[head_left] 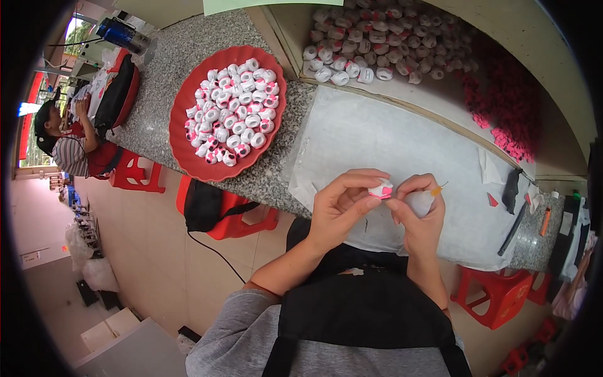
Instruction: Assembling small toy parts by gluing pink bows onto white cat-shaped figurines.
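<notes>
My left hand (336, 210) pinches a small white-and-pink hollow plastic piece (380, 189) between thumb and fingertips, above the pale work sheet (383, 132). Close beside it, my right hand (422, 229) is closed around a small translucent squeeze bottle (419, 202) with a yellow nozzle and thin tip pointing up and right. The right thumb and forefinger reach the pink side of the piece, and I cannot tell whether they press something onto it. To the left, a red scalloped tray (177, 135) holds many similar white-and-pink pieces.
A shelf bin at the back holds a heap of white pieces (370, 38) and a pile of pink parts (512, 144). Dark strips (512, 191) and an orange pen-like tool (545, 221) lie right. Red stools (496, 295) stand below. Another person (69, 132) sits far left.
</notes>
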A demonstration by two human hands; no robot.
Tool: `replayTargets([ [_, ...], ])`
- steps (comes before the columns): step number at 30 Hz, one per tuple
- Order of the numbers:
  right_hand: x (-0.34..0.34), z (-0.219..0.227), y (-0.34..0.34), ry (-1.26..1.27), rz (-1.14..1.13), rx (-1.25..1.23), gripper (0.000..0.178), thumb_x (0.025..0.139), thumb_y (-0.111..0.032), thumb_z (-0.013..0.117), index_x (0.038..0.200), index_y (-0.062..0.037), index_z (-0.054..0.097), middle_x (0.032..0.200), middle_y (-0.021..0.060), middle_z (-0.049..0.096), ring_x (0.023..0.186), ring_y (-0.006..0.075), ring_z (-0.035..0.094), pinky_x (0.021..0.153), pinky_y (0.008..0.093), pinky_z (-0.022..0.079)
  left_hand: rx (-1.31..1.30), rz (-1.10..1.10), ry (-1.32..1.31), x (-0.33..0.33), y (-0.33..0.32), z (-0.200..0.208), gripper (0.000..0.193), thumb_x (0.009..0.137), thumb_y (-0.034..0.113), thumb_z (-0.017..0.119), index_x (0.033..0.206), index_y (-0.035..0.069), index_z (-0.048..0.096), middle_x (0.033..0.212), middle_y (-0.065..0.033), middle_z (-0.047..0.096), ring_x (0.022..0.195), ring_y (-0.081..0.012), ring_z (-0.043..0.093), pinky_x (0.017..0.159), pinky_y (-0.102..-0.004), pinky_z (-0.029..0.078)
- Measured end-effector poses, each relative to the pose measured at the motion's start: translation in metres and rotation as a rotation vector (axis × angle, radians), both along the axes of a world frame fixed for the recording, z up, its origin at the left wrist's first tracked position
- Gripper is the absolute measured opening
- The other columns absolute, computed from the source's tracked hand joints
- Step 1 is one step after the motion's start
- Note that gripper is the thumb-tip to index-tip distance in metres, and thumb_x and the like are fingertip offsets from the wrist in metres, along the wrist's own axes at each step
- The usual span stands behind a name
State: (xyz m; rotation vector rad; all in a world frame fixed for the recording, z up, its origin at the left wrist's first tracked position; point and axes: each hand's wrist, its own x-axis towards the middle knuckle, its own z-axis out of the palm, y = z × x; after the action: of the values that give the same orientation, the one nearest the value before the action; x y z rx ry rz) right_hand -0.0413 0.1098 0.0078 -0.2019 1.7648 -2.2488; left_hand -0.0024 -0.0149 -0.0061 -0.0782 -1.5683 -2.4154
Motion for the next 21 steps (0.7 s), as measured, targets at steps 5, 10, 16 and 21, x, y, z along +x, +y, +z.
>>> replayTargets([
  [5, -0.002, 0.016, 0.000, -0.059, 0.164, -0.063, 0.028, 0.061, 0.004, 0.065, 0.086, -0.0009, 0.053, 0.070, 0.0019, 0.052, 0.062, 0.0053, 0.045, 0.054, 0.0168, 0.035, 0.158, -0.063, -0.081, 0.003, -0.002, 0.004, 0.023, 0.073, 0.001, 0.054, 0.094, -0.001, 0.047, 0.097, -0.0176, 0.050, 0.089, -0.0193, 0.050, 0.077, -0.0292, 0.041],
  [10, -0.004, 0.008, 0.005, -0.046, 0.219, -0.063, 0.029, 0.062, 0.003, 0.064, 0.089, -0.0008, 0.054, 0.067, 0.0026, 0.053, 0.056, 0.0046, 0.045, 0.049, 0.0161, 0.034, 0.058, -0.122, -0.007, 0.005, -0.004, -0.003, 0.023, 0.072, -0.003, 0.053, 0.095, -0.003, 0.050, 0.100, -0.0136, 0.050, 0.095, -0.0182, 0.047, 0.082, -0.0286, 0.037],
  [16, -0.002, 0.004, 0.007, -0.047, 0.194, -0.119, 0.025, 0.063, -0.001, 0.065, 0.086, -0.0004, 0.055, 0.064, 0.0028, 0.053, 0.052, 0.0042, 0.045, 0.045, 0.0155, 0.033, -0.037, -0.119, 0.070, 0.001, -0.004, -0.005, 0.022, 0.072, -0.002, 0.053, 0.094, -0.001, 0.052, 0.094, -0.0122, 0.054, 0.092, -0.0195, 0.050, 0.090, -0.0366, 0.030],
  [21, 0.000, 0.004, 0.007, -0.036, 0.183, -0.113, 0.024, 0.063, -0.003, 0.066, 0.085, -0.0002, 0.055, 0.067, 0.0033, 0.054, 0.055, 0.0045, 0.046, 0.048, 0.0161, 0.035, -0.052, -0.050, 0.089, 0.002, 0.002, -0.003, 0.019, 0.072, 0.002, 0.055, 0.091, 0.000, 0.052, 0.092, -0.0135, 0.054, 0.091, -0.0221, 0.051, 0.091, -0.0428, 0.028],
])
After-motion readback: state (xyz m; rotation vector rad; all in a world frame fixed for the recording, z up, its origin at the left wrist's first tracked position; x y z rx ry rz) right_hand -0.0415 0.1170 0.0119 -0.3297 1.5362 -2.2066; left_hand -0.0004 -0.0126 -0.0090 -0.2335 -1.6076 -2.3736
